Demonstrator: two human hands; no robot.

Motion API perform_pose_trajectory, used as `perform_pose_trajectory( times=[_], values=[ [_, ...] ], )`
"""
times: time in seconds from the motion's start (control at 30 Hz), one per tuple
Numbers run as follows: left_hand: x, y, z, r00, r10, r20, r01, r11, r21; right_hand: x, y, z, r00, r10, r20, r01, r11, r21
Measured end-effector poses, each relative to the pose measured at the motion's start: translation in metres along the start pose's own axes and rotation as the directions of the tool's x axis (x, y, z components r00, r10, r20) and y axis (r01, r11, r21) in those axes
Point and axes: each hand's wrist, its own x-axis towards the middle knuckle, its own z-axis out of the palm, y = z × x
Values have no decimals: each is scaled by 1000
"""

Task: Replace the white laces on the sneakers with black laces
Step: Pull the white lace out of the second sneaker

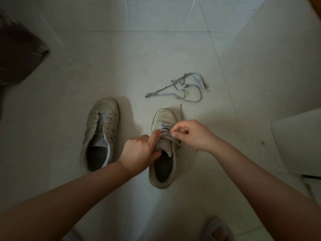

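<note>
The left hand (pixel 139 152) is gripping the grey tongue of the worn white leather sneaker on the right (pixel 163 150), thumb lying along its lacing. The right hand (pixel 192 134) is pinching a white lace (pixel 173 138) still threaded there — fingers curled tight. A second, unlaced sneaker (pixel 100 133) is lying just left; a loose pulled-out white lace (pixel 184 87) is lying beyond on the pale tiled floor (pixel 86 75).

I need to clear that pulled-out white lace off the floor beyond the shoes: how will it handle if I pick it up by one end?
The loose white lace lies in slack, tangled loops on the tile floor, so it is probably floppy and will likely trail and snag. It looks flat and thin, so probably very light; a push would likely bunch it rather than slide it.
</note>
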Motion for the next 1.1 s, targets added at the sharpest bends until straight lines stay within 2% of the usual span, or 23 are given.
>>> perform_pose_trajectory(
  times=[0.07, 0.13, 0.17, 0.2, 0.23, 0.27, 0.3, 0.33, 0.37, 0.4, 0.43, 0.47, 0.5, 0.53, 0.57, 0.6, 0.67, 0.7, 0.77, 0.8, 0.83, 0.97, 1.1],
  values=[
    [2, 2, -1, 1000, 26, -11, -26, 999, 36, 0, 2, -7, 999, 17, 46, -14, 997, -80],
    [4, 3, 0, 999, 51, -6, -50, 997, 64, -2, 7, -16, 998, 47, 47, -32, 957, -289],
    [4, 3, 0, 998, 59, -2, -59, 996, 72, -2, 9, -20, 999, 31, 14, -24, 944, -330],
    [4, 3, 1, 998, 66, 0, -66, 995, 78, -1, 11, -22, 999, 0, -41, -11, 964, -267],
    [4, 2, 1, 997, 72, 3, -72, 994, 86, -1, 13, -21, 993, -8, -117, -4, 995, -98],
    [5, 2, 1, 997, 78, 7, -78, 992, 97, 0, 16, -19, 978, 58, -198, -26, 986, 162],
    [5, 3, 0, 996, 83, 12, -84, 990, 112, 1, 19, -18, 954, 188, -234, -59, 881, 469],
    [5, 3, 0, 996, 86, 18, -87, 988, 126, 2, 19, -18, 927, 331, -176, -104, 677, 728],
    [6, 4, -1, 996, 85, 24, -87, 986, 139, 3, 21, -19, 908, 410, -84, -143, 493, 858],
    [7, 5, -1, 996, 84, 29, -87, 985, 146, 2, 22, -21, 901, 433, -24, -185, 434, 882],
    [7, 5, -2, 996, 84, 35, -89, 985, 147, 1, 24, -22, 911, 412, -15, -220, 515, 828],
    [7, 6, -2, 996, 84, 41, -89, 985, 146, -3, 24, -22, 936, 352, -27, -241, 694, 678],
    [8, 6, -2, 996, 81, 44, -86, 986, 146, -7, 20, -22, 962, 271, -20, -234, 863, 447],
    [9, 7, -2, 996, 74, 49, -81, 985, 149, -10, 16, -20, 980, 197, 10, -194, 952, 237],
    [10, 7, -3, 996, 67, 56, -75, 985, 155, -11, 14, -17, 991, 129, 23, -131, 982, 135],
    [10, 8, -3, 996, 63, 65, -73, 984, 162, -10, 12, -15, 997, 83, -13, -80, 984, 161],
    [12, 10, -5, 994, 57, 94, -72, 984, 163, -5, 12, -18, 977, 94, -189, 4, 886, 464],
    [12, 11, -6, 993, 53, 108, -71, 984, 165, -2, 15, -23, 958, 169, -233, 28, 751, 660],
    [12, 11, -8, 991, 50, 126, -71, 982, 173, 2, 19, -31, 938, 312, -151, 8, 416, 910],
    [12, 12, -9, 989, 51, 136, -75, 981, 178, 4, 21, -33, 930, 354, -103, -15, 314, 949],
    [12, 12, -10, 988, 54, 144, -80, 980, 184, 4, 23, -33, 921, 382, -78, -30, 267, 963],
    [14, 13, -11, 983, 67, 172, -97, 980, 171, 5, 27, -35, 886, 450, -111, -28, 292, 956],
    [11, 10, -9, 981, 91, 174, -119, 980, 159, 4, 25, -45, 845, 466, -262, 36, 439, 898]
  ],
)
